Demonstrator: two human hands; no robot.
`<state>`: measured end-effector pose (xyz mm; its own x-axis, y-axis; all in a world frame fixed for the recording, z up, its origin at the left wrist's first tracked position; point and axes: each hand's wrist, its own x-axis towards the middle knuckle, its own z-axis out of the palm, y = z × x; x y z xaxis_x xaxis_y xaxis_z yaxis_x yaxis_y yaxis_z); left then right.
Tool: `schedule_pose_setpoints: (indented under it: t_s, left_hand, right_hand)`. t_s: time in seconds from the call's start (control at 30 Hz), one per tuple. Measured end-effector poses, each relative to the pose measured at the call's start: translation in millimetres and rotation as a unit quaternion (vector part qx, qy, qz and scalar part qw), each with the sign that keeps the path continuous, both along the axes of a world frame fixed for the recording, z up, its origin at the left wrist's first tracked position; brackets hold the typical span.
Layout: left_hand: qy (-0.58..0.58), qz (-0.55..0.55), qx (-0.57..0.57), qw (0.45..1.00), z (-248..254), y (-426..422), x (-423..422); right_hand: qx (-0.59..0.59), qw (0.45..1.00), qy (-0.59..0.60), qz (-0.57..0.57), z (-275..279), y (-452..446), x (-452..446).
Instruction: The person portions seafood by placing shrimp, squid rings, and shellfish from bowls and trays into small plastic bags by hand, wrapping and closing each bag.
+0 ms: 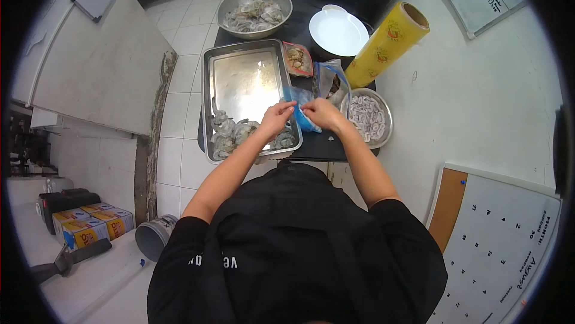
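Observation:
Between my hands is a thin blue plastic bag [307,122], crumpled at the table's near side. My left hand [277,116] pinches it from the left, over the edge of the metal tray [248,72]. From the right, my right hand [324,113] grips the bag with its fingers closed. Clumps of grey raw shrimp [224,134] lie along the near end of the tray. To the right of my right hand, a metal bowl [389,121] holds pale pieces that look like peeled shrimp [366,117].
Behind the tray stands a large bowl [226,6] of bagged shrimp. Two zip bags [298,60] with food lie right of the tray. A white basin [338,31] and a tall yellow roll of wrap [386,45] stand at the back right, near the wall.

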<state>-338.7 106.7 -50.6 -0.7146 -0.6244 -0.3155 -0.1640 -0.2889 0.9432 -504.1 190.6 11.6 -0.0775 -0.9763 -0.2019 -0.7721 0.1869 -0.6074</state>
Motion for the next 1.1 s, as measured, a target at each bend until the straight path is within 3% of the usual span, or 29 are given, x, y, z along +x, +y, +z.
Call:
schedule_pose_setpoints:
  t_s: [0.07, 0.13, 0.2, 0.23, 0.3, 0.4, 0.43, 0.53, 0.73, 0.87, 0.93, 1.07, 1.1]
  left_hand:
    - [0.004, 0.026, 0.005, 1.000, -11.8, 0.6, -10.0]
    - [0.009, 0.049, 0.009, 0.999, -17.0, 4.2, -17.3]
    - [0.019, 0.089, -0.033, 0.995, -8.3, 16.1, -17.7]
    - [0.019, 0.086, -0.032, 0.996, -7.3, 21.1, -17.3]
    - [-0.006, 0.068, -0.237, 0.969, -5.4, 29.9, -15.7]
    - [-0.008, 0.067, -0.296, 0.953, 2.8, 42.5, -11.3]
    - [-0.024, 0.063, -0.329, 0.942, -1.6, 42.5, -9.6]
    - [-0.025, 0.075, -0.319, 0.944, -0.5, 43.0, -5.5]
    - [-0.019, 0.047, -0.341, 0.939, -4.0, 47.1, 3.0]
    - [-0.023, 0.060, -0.322, 0.944, -3.5, 43.3, 5.8]
    - [-0.015, 0.068, -0.331, 0.941, -5.2, 42.2, 5.1]
    - [-0.012, 0.067, -0.338, 0.939, -3.1, 40.2, 2.8]
    - [0.008, 0.079, -0.330, 0.941, -4.5, 39.9, 0.8]
  right_hand:
    - [-0.047, 0.998, 0.046, 0.003, -12.9, 13.0, 0.4]
    - [-0.021, 0.974, 0.196, -0.113, -12.6, 21.4, 1.9]
    - [-0.040, 0.973, 0.194, -0.120, 3.5, 25.0, 5.7]
    - [-0.039, 0.987, 0.126, -0.097, 12.5, 24.1, 10.4]
    - [-0.006, 0.998, 0.054, -0.041, 12.5, 18.7, 19.1]
    - [0.093, 0.993, 0.042, -0.060, -44.6, 0.2, 8.8]
    - [0.109, 0.988, 0.095, -0.048, -66.4, -5.0, 6.2]
    - [0.135, 0.985, 0.107, -0.007, -64.8, -8.7, 8.6]
    - [0.073, 0.983, 0.132, -0.102, -186.1, -22.0, -15.6]
    - [0.084, 0.977, 0.102, -0.167, -111.4, -8.5, 4.1]
    - [-0.028, 0.978, 0.074, -0.195, -89.4, 1.9, 10.3]
    - [-0.078, 0.981, 0.024, -0.179, -52.1, 20.6, 11.5]
    - [-0.108, 0.979, -0.043, -0.165, -39.8, 25.2, 9.2]
